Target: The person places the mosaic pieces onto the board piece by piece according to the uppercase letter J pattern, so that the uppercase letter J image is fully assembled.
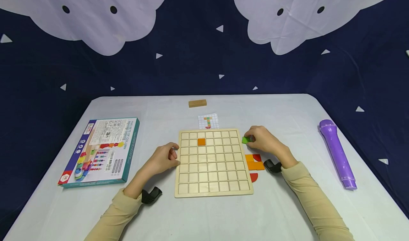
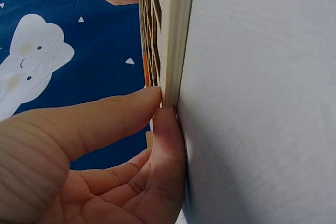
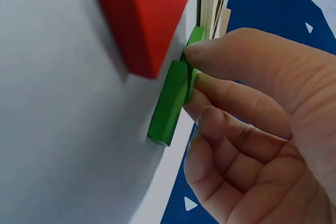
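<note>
A wooden grid board (image 1: 207,168) lies on the white table with one orange square tile (image 1: 201,142) in an upper cell. My left hand (image 1: 161,159) grips its left edge between thumb and index finger, close up in the left wrist view. Just off the upper right corner, my right hand (image 1: 263,140) pinches a green tile (image 3: 195,36) between thumb and fingers. A second green tile (image 3: 169,106) sits right beside it in the right wrist view. Orange tiles (image 1: 255,165) and a red quarter-round piece (image 1: 257,157) lie together right of the board, with another red piece (image 1: 254,177) below.
Behind the board lie a printed pattern card (image 1: 208,121) and a small wooden block (image 1: 197,103). A flat toy box (image 1: 99,152) lies at the left. A purple tube-shaped object (image 1: 337,154) rests near the table's right edge.
</note>
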Available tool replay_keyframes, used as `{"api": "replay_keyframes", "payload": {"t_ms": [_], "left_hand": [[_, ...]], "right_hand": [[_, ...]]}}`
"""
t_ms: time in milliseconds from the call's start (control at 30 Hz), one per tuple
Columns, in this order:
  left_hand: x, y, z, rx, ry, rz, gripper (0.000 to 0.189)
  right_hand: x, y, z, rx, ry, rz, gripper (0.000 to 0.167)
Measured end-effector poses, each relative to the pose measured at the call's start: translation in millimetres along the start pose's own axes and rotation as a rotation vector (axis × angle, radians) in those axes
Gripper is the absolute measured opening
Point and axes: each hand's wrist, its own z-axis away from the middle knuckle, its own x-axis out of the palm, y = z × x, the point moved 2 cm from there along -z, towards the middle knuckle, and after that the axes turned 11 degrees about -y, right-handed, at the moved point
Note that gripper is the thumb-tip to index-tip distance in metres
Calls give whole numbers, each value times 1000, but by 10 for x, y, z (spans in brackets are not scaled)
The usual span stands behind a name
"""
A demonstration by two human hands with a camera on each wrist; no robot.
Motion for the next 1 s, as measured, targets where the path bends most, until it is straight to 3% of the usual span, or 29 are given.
{"api": "replay_keyframes", "payload": {"t_ms": [333,1000], "left_hand": [[0,-3,-6,-2,-6,9,46],[12,-11,-13,-10,2,14,46]], "right_hand": [[-64,-20,33,30,24,9,23],[-53,-301,-111,-112,73,74,23]]}}
